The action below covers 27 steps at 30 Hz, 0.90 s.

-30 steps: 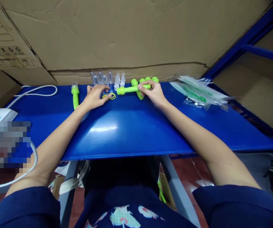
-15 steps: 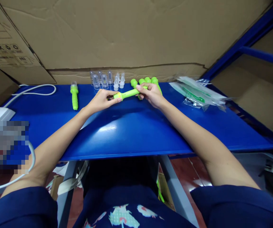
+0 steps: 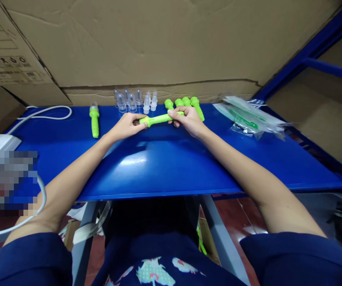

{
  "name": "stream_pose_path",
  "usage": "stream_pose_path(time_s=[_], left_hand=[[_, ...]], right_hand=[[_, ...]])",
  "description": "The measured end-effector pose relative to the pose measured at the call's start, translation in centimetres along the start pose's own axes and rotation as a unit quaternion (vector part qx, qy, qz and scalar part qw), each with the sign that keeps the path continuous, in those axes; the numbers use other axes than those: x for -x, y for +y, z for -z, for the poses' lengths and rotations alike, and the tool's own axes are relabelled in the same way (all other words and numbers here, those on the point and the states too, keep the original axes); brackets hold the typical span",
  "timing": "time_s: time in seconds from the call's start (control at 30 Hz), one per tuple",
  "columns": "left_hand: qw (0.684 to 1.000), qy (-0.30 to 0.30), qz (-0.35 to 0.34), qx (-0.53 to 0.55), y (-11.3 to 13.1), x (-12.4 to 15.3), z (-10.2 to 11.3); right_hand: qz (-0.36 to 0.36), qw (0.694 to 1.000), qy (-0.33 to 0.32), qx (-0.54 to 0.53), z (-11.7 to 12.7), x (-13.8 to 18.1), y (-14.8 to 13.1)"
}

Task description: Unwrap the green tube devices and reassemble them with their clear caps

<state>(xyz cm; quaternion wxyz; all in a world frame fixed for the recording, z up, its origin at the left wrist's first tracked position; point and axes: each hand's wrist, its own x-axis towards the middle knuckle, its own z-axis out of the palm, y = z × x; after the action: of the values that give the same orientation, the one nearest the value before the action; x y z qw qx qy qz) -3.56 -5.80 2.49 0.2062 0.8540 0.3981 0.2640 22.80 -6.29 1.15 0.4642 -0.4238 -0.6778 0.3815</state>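
My left hand (image 3: 129,126) is closed around the wider left end of a lime-green plastic torch-shaped handle (image 3: 159,119), with a small yellow part showing beside the thumb. My right hand (image 3: 187,120) pinches the narrower right end between thumb and fingers. The handle lies nearly level just above the blue table; its two ends are partly hidden by my fingers. Behind my right hand stand several similar green handles (image 3: 199,109), partly covered. Clear plastic domed caps (image 3: 132,104) and two white-based caps (image 3: 153,101) stand beyond my left hand.
On the left of the blue table (image 3: 159,171) lies a green handle with a clear cap (image 3: 94,121). A white power strip (image 3: 0,143) and looped cable sit at the far left. Plastic bags (image 3: 248,117) lie right. A cardboard wall (image 3: 159,43) closes off the back.
The held handle has shifted slightly left and sits a little more level. Both hands keep their hold, and the things on the table stay where they were.
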Motion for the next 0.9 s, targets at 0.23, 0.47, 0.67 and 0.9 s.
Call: stream_pose_path(time_s=[0.23,0.47,0.67,0.9], left_hand=[[0.992,-0.038,-0.022,-0.115,-1.0,-0.4,-0.8],[0.998,0.029,-0.015,-0.048,-2.3,-0.5,-1.2],[0.993,0.052,0.001,-0.108,-2.2,-0.5,-0.8],[0.99,0.075,0.031,-0.116,-0.9,-0.4,-0.7]], right_hand=[[0.0,0.996,-0.08,0.045,-1.1,1.0,-1.4],[0.093,0.977,-0.077,0.173,-1.7,1.8,-1.8],[0.2,0.929,-0.088,0.297,-3.0,2.9,-1.6],[0.213,0.915,-0.067,0.337,-3.7,3.4,-1.6]])
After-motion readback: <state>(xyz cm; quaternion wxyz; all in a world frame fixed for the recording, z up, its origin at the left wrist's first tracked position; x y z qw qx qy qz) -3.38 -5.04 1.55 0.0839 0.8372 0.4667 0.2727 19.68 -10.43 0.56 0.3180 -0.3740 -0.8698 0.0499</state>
